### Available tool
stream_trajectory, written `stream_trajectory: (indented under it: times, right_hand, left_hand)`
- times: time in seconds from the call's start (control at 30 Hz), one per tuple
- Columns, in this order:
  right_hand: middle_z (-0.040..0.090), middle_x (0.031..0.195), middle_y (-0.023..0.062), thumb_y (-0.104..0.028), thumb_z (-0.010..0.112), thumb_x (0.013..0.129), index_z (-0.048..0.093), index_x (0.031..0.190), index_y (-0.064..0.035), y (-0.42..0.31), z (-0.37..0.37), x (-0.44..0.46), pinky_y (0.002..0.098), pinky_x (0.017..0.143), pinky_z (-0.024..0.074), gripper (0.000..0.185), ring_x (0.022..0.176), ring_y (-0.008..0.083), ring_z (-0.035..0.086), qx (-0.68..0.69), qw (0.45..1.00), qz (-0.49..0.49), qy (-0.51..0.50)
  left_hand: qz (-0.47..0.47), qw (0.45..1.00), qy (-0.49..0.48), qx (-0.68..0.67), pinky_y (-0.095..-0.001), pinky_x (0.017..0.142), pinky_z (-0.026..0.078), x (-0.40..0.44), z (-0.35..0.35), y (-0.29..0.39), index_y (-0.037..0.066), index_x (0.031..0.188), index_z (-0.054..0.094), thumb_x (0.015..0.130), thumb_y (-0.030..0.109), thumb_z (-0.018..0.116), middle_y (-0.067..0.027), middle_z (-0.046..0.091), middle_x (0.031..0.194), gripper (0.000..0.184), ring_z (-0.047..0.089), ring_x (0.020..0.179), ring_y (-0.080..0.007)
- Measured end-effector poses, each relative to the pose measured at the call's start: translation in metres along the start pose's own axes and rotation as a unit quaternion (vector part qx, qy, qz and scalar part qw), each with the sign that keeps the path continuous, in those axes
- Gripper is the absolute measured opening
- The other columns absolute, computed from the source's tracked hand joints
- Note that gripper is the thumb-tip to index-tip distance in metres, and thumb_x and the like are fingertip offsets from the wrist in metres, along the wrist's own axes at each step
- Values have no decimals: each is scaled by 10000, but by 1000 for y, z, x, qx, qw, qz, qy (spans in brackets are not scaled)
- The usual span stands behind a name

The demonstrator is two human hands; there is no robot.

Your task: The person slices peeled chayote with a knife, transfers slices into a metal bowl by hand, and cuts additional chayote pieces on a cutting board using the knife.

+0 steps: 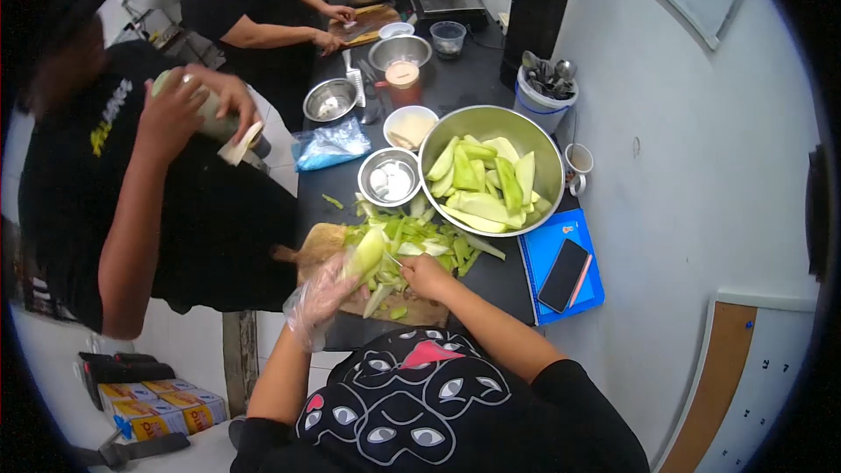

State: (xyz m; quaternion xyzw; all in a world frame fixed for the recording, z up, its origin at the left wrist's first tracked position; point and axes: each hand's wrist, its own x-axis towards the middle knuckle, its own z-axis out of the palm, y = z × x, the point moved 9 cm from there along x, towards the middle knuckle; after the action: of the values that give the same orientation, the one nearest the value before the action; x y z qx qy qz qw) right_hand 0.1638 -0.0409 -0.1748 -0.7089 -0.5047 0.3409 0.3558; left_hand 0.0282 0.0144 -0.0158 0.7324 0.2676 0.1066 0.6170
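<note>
My left hand (322,293), in a clear plastic glove, is closed around a peeled pale green fruit (366,250) that looks like green mango. In my right hand (426,277) is a small knife (396,262); its thin blade points toward the fruit, and the handle is hidden in my fingers. Both hands are above a wooden cutting board (322,238) heaped with green peelings (420,241). A large metal bowl (561,162) full of pale green fruit wedges (491,180) stands just beyond my right hand.
Small metal bowls (362,177) and a blue plastic bag (333,147) sit past the board. On the right, a phone (565,275) lies on a blue notebook (534,250), near a mug (579,158). A co-worker (131,184) stands close on the left; another person (245,9) works farther back.
</note>
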Motion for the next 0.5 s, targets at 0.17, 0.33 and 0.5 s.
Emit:
stream_trajectory:
  times: [0.17,0.33,0.5]
  right_hand:
    - [643,766,226,-371,584,870,675,828,-18,-9,-25,-10,449,676,483,367,710,378,624,20,995,97,-21]
    - [638,774,251,-431,591,851,663,859,26,-11,-37,-18,459,696,483,463,735,411,620,10,999,49,-5]
    - [630,809,280,-403,583,854,644,866,23,8,-24,-22,488,757,481,430,796,444,609,3,998,58,-25]
  left_hand:
    - [-80,973,-47,213,-315,744,473,65,23,12,52,1195,562,905,308,528,-107,646,852,388,617,798,-179]
    - [-70,946,-129,288,-350,786,492,149,60,33,68,1257,551,892,398,534,-124,668,927,493,643,864,-248]
    - [98,923,-38,369,-386,942,444,211,86,71,78,1324,479,902,403,517,-220,606,1154,534,581,1099,-339]
